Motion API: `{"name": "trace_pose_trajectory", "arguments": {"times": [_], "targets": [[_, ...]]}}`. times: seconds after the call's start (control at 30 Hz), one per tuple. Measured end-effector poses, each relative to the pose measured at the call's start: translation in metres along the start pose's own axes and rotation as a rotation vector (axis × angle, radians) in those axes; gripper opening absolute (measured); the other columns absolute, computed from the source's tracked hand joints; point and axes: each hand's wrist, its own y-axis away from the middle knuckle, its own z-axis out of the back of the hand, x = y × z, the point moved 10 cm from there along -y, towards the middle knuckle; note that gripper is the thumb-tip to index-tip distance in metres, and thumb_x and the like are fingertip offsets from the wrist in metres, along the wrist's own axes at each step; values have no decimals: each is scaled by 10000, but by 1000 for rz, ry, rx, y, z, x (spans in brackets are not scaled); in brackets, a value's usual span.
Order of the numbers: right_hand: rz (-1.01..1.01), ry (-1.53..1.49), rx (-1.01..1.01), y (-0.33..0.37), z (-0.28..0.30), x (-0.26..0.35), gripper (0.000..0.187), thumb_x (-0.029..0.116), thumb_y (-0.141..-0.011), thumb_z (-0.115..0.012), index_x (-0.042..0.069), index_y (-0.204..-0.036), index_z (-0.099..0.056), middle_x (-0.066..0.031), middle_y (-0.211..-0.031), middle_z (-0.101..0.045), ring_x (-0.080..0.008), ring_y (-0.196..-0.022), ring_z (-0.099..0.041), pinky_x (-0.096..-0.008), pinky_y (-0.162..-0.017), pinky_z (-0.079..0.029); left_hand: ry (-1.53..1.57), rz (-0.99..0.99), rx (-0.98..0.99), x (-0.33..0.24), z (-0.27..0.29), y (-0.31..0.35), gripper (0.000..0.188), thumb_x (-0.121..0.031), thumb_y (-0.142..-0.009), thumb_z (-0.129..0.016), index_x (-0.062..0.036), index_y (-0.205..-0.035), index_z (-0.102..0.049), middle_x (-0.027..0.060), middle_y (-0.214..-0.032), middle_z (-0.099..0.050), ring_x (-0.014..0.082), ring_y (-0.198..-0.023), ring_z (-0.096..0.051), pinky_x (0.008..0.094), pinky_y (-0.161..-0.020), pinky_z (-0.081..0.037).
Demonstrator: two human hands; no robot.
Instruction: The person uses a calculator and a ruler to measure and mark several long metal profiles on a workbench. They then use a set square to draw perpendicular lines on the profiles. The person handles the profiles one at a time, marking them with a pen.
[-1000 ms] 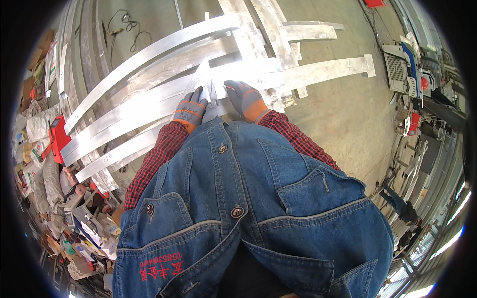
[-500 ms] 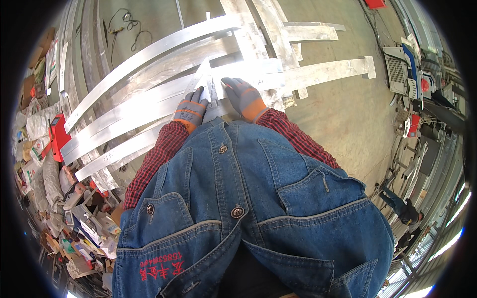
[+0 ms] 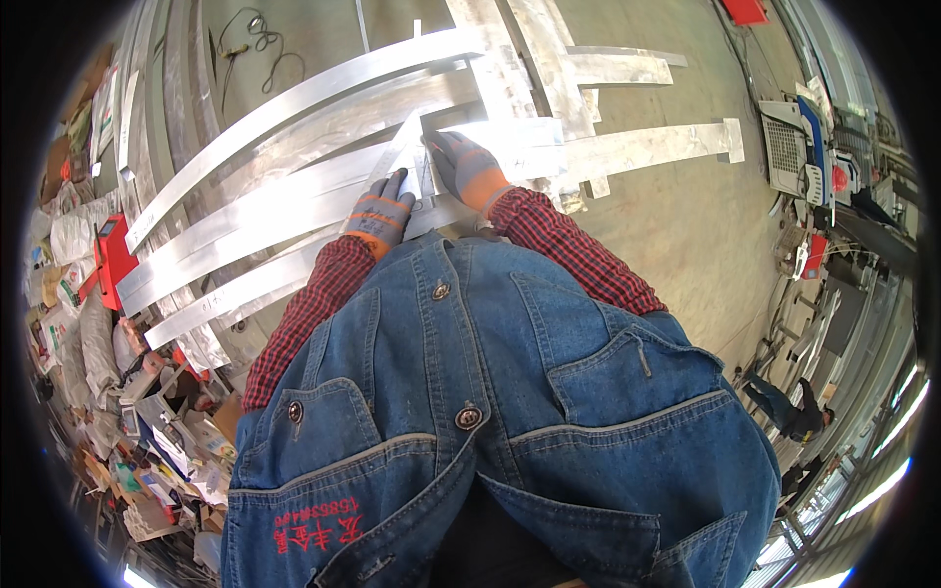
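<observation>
My left hand point(image 3: 380, 215), in a grey and orange work glove, grips the lower part of a triangular set square point(image 3: 400, 152). The square lies across a bright silver metal bar point(image 3: 265, 211) in front of my body. Close to the square's right edge is my right hand point(image 3: 465, 169), gloved the same way, its fingers drawn together and pointing at the bar. Whatever its fingertips may hold is hidden by the glove and glare. Strong reflection washes out the bar's surface around both hands.
More metal bars point(image 3: 294, 93) lie beyond and beside this one, over crosswise beams point(image 3: 554, 73). A red box-shaped object point(image 3: 115, 257) stands at the bars' left end, near piled clutter point(image 3: 162, 421). Cables point(image 3: 257, 44) lie on the floor. Another person point(image 3: 792, 410) is at far right.
My right hand has shifted slightly up and left, closer to the set square, and its fingers have drawn together. My left hand stays on the square.
</observation>
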Motion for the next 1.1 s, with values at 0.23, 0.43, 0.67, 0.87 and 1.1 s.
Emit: {"name": "trace_pose_trajectory", "arguments": {"times": [0.23,0.43,0.67,0.87,1.1], "targets": [[108,46,-104,16,1,0,383,281,-1138,-554,117,-1466,-663,-180,-1387,-709,-403,-1235,-699,-471,-1070,-575,-9,-11,-22,1,-5,-2,358,-163,-992,-664,-107,-1345,-683,247,-1743,-397,434,-1511,-505,512,-1201,-504],[117,35,265,58,-44,-15,375,333,-1097,-596,101,-1363,-724,-228,-1292,-753,-433,-1200,-724,-488,-1042,-578,-11,-32,-112,5,-10,-1,333,-236,-973,-749,-103,-1271,-682,249,-1707,-441,454,-1475,-528,523,-1178,-512],[-58,-3,374,77,-46,-20,416,434,-1096,-573,112,-1288,-754,-233,-1227,-782,-448,-1165,-736,-502,-1017,-579,74,-1,-157,10,-3,5,343,-234,-954,-762,-91,-1257,-689,248,-1701,-453,470,-1484,-519,530,-1194,-496],[-43,-100,62,84,-2,11,366,356,-1101,-592,136,-1351,-744,-210,-1248,-783,-428,-1158,-742,-488,-1025,-581,88,120,-153,39,6,41,334,-231,-992,-734,-79,-1288,-708,222,-1745,-416,439,-1560,-452,555,-1222,-461],[-44,-242,-49,78,5,29,329,300,-1099,-614,134,-1358,-731,-198,-1266,-784,-405,-1161,-747,-465,-1046,-579,77,78,-115,61,9,56,293,-222,-995,-717,-82,-1251,-700,204,-1744,-424,407,-1577,-445,546,-1200,-472]]}}
